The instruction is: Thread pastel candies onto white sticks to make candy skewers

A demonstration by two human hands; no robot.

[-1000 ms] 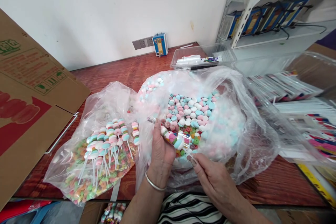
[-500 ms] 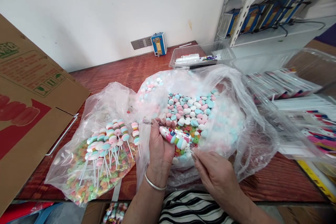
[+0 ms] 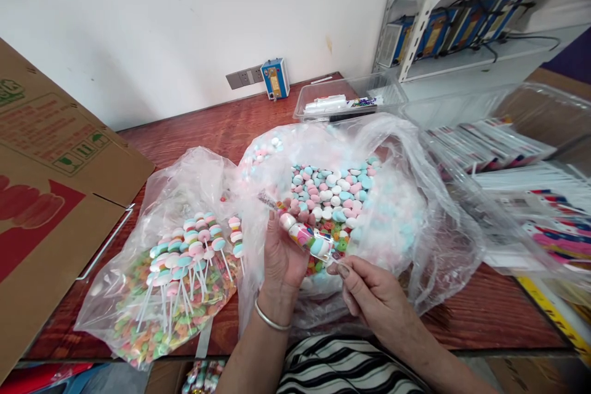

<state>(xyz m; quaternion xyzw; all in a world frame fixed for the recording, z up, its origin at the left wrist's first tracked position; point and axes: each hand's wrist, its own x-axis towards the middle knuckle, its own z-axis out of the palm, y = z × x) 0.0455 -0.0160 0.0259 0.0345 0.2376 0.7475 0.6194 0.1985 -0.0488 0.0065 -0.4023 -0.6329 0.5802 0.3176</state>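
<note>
A marshmallow candy skewer [image 3: 311, 239] in a clear printed wrapper lies slantwise across my left hand [image 3: 285, 261]. The fingers of that hand curl behind it and the thumb is on its near side; the narrow silvery wrapper end [image 3: 266, 199] sticks out past the thumb. With thumb and forefinger, my right hand [image 3: 369, 286] pinches the stick at the lower end. Below both hands sits a large open plastic bag [image 3: 443, 228], holding pink, white and blue marshmallows [image 3: 335, 188] and colourful gummy rings [image 3: 341, 243] partly hidden by my hands.
Unwrapped candy skewers [image 3: 184, 252] lie on a bag of gummy rings [image 3: 157, 332] at left, beside a cardboard box [image 3: 60, 197]. Clear bins [image 3: 489, 197] with printed wrappers stand at right. A smaller clear tray [image 3: 305, 98] and a blue device [image 3: 276, 79] are behind.
The wrapped skewer has tilted slightly and its silvery wrapper end has risen. My left thumb has shifted along it. My right fingers have turned a little at the stick. The view has drifted slightly.
</note>
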